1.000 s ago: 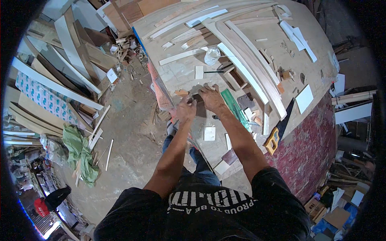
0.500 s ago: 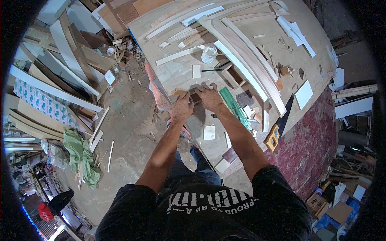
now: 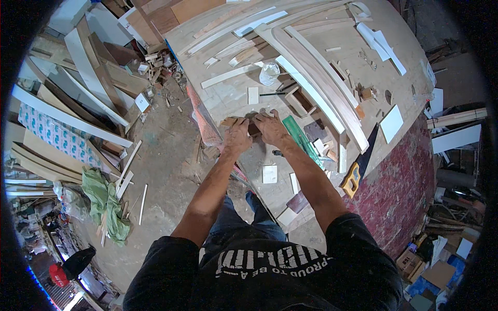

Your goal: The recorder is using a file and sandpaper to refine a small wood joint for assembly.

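Observation:
Close to the table's left edge, my left hand [image 3: 237, 135] and my right hand [image 3: 270, 127] grip a small brown wooden piece [image 3: 253, 129] from either side. Fingers curl over its far side, so its full shape is hidden. A lighter wooden bit [image 3: 226, 121] shows beside the left fingertips; I cannot tell whether it belongs to the same piece. A white square [image 3: 270, 174] lies nearer to me and a smaller white rectangle [image 3: 253, 95] farther off. Right of my right hand lies a green transparent ruler-like strip [image 3: 300, 136].
Long curved wooden strips [image 3: 321, 78] cross the table [image 3: 223, 96]. A crumpled clear plastic cup or bag [image 3: 269, 73] and an open wooden box frame [image 3: 300, 101] stand near them. A yellow-handled handsaw [image 3: 352, 179] lies at the right edge. Curved boards [image 3: 78, 103] and offcuts crowd the left floor.
Both hands stay on the brown wooden piece with only a slight shift of the fingers. My left forearm has moved a little left.

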Demonstrator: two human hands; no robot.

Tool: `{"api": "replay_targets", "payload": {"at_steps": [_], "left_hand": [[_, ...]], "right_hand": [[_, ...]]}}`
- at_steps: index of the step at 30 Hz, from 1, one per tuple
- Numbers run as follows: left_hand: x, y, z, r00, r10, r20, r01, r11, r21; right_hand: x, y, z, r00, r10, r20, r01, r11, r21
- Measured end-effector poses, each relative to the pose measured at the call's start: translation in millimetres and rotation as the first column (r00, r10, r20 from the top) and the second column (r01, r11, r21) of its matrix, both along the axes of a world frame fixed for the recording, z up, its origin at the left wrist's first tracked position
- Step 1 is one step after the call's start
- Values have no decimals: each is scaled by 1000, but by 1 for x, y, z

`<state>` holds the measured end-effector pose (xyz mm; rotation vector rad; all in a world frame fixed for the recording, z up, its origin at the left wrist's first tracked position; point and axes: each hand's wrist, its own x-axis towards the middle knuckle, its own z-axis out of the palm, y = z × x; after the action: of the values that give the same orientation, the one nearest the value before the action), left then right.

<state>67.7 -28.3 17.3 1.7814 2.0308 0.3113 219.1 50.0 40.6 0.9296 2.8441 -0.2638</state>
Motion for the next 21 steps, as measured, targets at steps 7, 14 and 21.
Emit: {"api": "replay_targets", "payload": {"at_steps": [7,14,21], "left_hand": [[6,2,17,998,-46,-45,46,999,-8],[2,-1,20,999,-6,34,7,1000,-17],[7,-6,9,999,9,40,-9,1000,1]], "right_hand": [[12,9,1,999,6,-42,-8,998,-68],[17,23,-1,998,60,18,-56,988,-145],[24,17,-9,999,3,-45,-11,985,-173]]}}
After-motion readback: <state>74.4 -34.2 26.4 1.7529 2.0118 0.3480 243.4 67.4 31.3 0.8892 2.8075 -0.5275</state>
